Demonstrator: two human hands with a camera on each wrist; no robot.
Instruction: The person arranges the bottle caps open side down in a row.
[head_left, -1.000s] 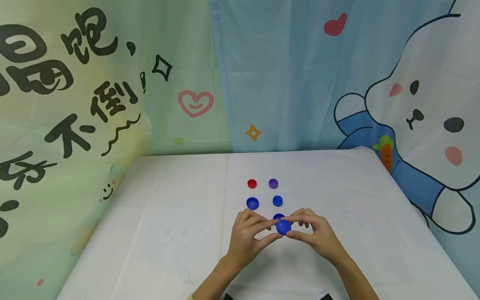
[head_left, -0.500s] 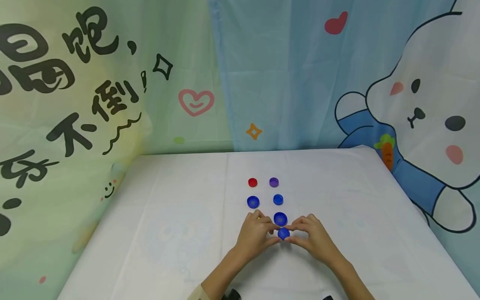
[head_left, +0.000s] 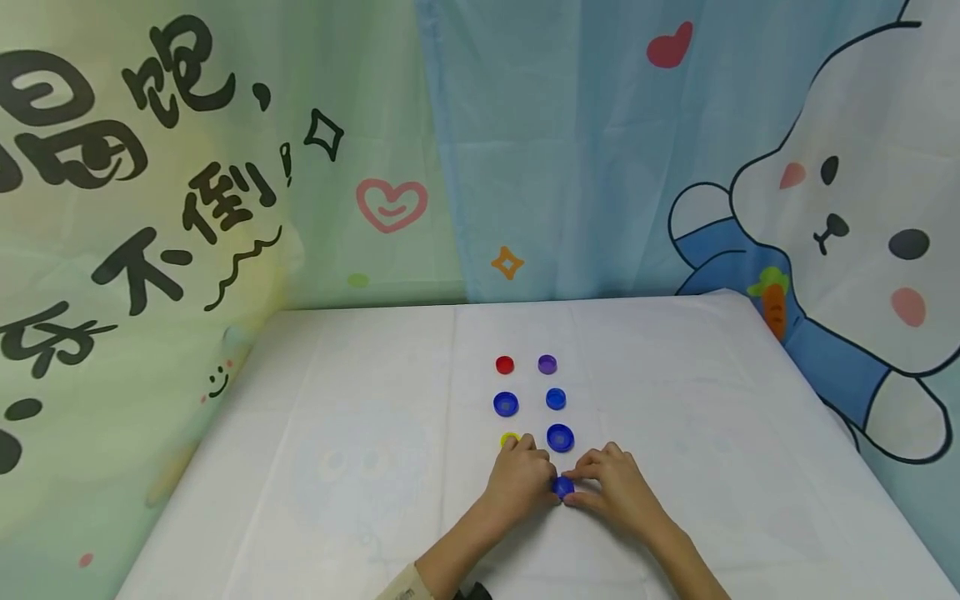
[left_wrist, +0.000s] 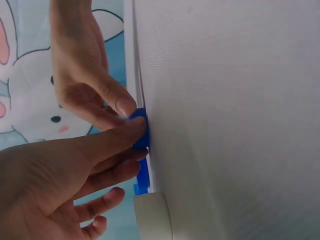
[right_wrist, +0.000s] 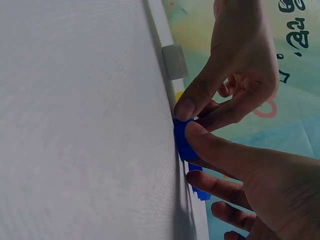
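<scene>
A small blue bottle cap (head_left: 563,487) is at the tabletop, near the front of the group of caps. My left hand (head_left: 522,477) pinches it from the left between thumb and fingers, while my right hand (head_left: 617,483) pinches it from the right. Both thumbs lie against the cap's near side, as the right wrist view shows on the blue cap (right_wrist: 183,141). Just beyond it lies a wider blue cap (head_left: 560,438) with a raised rim. A yellow cap (head_left: 509,437) is partly hidden behind my left fingers.
Farther back on the white table (head_left: 360,433) lie a blue ringed cap (head_left: 506,404), a smaller blue cap (head_left: 556,399), a red cap (head_left: 505,365) and a purple cap (head_left: 547,364). A pale block-like object (right_wrist: 174,62) shows past the left hand. Printed curtains hang behind.
Both hands have come down and toward me with the blue cap, bringing it to the tabletop. The wider blue cap is now uncovered, and the yellow cap has come partly into view.
</scene>
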